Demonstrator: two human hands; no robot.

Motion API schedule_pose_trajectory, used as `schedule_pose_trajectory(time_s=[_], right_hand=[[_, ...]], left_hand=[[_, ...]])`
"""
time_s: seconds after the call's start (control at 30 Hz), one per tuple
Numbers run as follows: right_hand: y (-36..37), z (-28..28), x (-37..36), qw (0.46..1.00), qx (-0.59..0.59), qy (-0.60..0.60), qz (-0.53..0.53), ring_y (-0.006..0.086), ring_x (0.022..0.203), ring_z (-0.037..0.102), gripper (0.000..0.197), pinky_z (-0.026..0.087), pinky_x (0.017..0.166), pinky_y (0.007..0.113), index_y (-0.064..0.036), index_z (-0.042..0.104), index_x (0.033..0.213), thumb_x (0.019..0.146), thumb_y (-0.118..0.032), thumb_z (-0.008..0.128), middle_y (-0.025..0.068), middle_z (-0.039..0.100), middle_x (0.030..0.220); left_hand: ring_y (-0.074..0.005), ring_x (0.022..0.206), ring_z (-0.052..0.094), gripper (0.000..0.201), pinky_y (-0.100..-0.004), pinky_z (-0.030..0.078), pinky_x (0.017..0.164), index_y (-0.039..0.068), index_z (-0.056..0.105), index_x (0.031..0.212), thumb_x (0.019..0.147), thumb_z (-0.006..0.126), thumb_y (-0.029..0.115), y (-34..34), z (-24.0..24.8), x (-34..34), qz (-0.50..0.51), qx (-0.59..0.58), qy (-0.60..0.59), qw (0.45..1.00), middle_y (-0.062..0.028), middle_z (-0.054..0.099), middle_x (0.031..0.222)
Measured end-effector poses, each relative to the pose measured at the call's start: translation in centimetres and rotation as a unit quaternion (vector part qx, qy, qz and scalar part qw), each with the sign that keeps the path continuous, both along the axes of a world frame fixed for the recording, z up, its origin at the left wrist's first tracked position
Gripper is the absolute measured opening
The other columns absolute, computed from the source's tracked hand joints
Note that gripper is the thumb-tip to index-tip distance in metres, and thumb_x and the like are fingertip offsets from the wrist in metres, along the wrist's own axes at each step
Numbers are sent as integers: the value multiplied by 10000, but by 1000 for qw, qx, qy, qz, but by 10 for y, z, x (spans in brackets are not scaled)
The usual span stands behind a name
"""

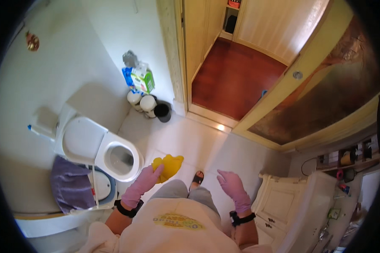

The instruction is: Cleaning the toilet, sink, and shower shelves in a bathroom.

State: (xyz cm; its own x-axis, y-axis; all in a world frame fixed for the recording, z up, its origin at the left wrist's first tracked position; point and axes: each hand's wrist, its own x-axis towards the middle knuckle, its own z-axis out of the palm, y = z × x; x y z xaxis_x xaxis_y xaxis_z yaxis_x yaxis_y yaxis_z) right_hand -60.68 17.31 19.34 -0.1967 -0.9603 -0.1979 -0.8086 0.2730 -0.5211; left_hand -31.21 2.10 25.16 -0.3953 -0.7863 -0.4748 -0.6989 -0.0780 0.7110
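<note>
A pink rubber glove covers my left hand (145,182), which is closed around a bunched yellow cloth (169,166). The cloth hangs in front of my legs, a little to the right of the white toilet (135,170). The toilet's lid is raised, leaving the bowl uncovered. My right hand (231,185), gloved in pink too, is held out over the floor with fingers stretched and nothing in it. It is nearest to the cream cabinet (281,198) on my right. Black bands circle both wrists.
A black bin (162,112) and white canisters (148,103) stand by the wall beside the doorway. A purple towel (71,185) hangs left of the toilet. A framed door (297,75) stands open to a red-brown wooden floor (236,76). A cluttered sink top (325,202) is at right.
</note>
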Motion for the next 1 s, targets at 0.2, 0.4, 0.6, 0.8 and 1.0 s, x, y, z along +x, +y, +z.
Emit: schedule_pose_trajectory(time_s=[0.2, 0.4, 0.6, 0.8, 1.0], right_hand=[[-167, 23, -83, 994, -47, 25, 98, 319, 916, 592, 338, 461, 819, 418, -68, 588, 1132, 876, -274, 507, 154, 644, 981], [-312, 15, -108, 981, 13, -36, 191, 325, 940, 588, 354, 458, 849, 413, -88, 576, 1169, 893, -292, 490, 161, 630, 1040], [-408, 55, -188, 990, 18, -69, 118, 300, 942, 584, 364, 453, 826, 416, -65, 570, 1163, 900, -289, 455, 146, 630, 1004], [-474, 54, -285, 999, -43, 25, -15, 297, 970, 575, 381, 446, 841, 422, -49, 565, 1182, 908, -291, 459, 125, 629, 1070], [-537, 24, -382, 996, 11, -81, -19, 347, 950, 592, 380, 456, 860, 428, -40, 588, 1155, 901, -294, 463, 190, 634, 1015]], left_hand=[[-431, 782, 583, 425, -450, 465, 665, -51, 607, 904, 915, 476, 353, -91, -8, -66, 19, -146, -17, 989, -271, 608, 798], [-448, 754, 579, 463, -490, 454, 639, -47, 596, 837, 922, 469, 390, -217, -59, -143, 50, -130, -76, 987, -273, 601, 767], [-431, 778, 593, 471, -462, 465, 649, -48, 601, 876, 928, 466, 400, -357, -38, -253, -14, -136, 41, 990, -259, 615, 792], [-362, 833, 620, 489, -408, 469, 710, -44, 595, 1005, 941, 450, 419, -458, -39, -356, -40, -196, 81, 976, -220, 647, 884], [-316, 755, 632, 511, -409, 469, 663, -65, 615, 932, 947, 442, 415, -530, -56, -468, -75, -156, 95, 980, -194, 655, 810]])
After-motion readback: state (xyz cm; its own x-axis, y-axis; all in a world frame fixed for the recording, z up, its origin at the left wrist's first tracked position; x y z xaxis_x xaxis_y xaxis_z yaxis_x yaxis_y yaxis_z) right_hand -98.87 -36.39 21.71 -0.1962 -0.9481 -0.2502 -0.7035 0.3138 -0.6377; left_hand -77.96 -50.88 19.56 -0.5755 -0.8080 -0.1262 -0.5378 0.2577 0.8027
